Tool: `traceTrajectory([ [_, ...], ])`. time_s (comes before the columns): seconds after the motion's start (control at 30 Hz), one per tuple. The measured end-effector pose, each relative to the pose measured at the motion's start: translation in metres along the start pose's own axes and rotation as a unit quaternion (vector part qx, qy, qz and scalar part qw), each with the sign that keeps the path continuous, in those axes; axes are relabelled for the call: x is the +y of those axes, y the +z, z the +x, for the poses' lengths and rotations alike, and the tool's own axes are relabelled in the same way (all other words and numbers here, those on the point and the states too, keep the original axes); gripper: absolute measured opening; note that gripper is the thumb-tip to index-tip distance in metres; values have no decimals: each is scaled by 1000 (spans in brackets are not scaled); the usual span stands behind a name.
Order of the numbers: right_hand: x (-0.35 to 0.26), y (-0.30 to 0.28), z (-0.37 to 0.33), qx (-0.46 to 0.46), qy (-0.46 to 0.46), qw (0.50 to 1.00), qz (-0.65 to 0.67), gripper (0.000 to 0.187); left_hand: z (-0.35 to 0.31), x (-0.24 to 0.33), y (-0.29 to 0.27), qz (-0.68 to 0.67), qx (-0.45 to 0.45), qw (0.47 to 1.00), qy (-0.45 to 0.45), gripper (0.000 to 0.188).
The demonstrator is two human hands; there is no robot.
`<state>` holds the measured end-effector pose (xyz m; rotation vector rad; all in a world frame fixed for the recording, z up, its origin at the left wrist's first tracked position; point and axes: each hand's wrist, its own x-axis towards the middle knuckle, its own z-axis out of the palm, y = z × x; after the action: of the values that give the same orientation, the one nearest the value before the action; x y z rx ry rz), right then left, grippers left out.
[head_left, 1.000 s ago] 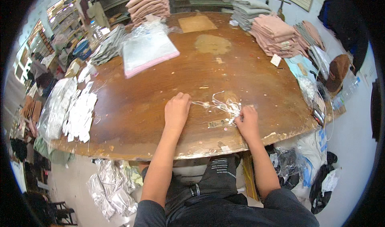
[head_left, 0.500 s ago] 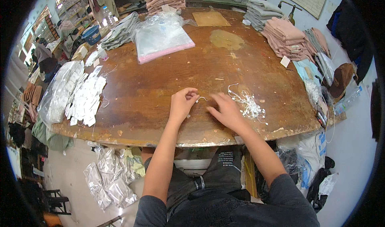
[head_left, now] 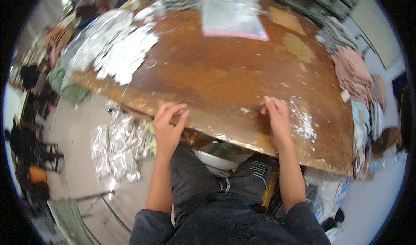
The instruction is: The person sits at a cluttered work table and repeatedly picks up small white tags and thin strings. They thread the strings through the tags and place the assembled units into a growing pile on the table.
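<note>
My left hand [head_left: 168, 123] is over the front edge of the brown wooden table, thumb and fingers apart, with nothing visible in them. The nearest thing beyond it is a heap of white paper tags [head_left: 126, 56]. My right hand [head_left: 277, 115] is closed, thumb and fingertips pinched together on a thin white string [head_left: 261, 97], a bit of which sticks out above the fingers. Just right of that hand, a loose tangle of white tag strings [head_left: 304, 123] lies on the wood. Motion blur softens the fingertips.
Clear plastic bags [head_left: 234, 19] with a pink edge lie at the far side. Folded pink garments [head_left: 351, 74] and grey ones [head_left: 338, 37] are stacked at the right. A plastic-wrapped bundle [head_left: 102, 39] sits left of the tags. Bagged packs [head_left: 123, 152] rest on the floor.
The view has turned left. My left hand has moved away from the right hand, leftward toward the tags, and let go of the string. My right hand has closed on the string.
</note>
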<state>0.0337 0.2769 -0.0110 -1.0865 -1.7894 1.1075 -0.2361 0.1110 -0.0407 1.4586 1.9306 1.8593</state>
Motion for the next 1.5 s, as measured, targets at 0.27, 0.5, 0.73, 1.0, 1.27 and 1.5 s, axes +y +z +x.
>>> traceTrajectory([
  [0.27, -2, 89, -14, 12, -46, 963, -264, 32, -181, -112, -128, 276, 57, 910, -303, 22],
  [0.5, -18, 52, -9, 149, -7, 843, -517, 38, -225, -243, -133, 269, 0, 911, -312, 19],
  [0.73, -20, 141, -16, -85, -143, 877, -451, 59, -191, -377, -98, 279, -67, 906, -310, 22],
  [1.0, -49, 183, 4, -148, -148, 856, -472, 58, -231, -426, -98, 321, -367, 830, -271, 25],
  [1.27, -46, 184, 3, -149, -142, 864, -459, 67, -239, -417, -84, 288, -178, 838, -429, 22],
  [1.5, -48, 186, 3, -150, -130, 862, -467, 71, -227, -500, -35, 247, -18, 849, -466, 30],
])
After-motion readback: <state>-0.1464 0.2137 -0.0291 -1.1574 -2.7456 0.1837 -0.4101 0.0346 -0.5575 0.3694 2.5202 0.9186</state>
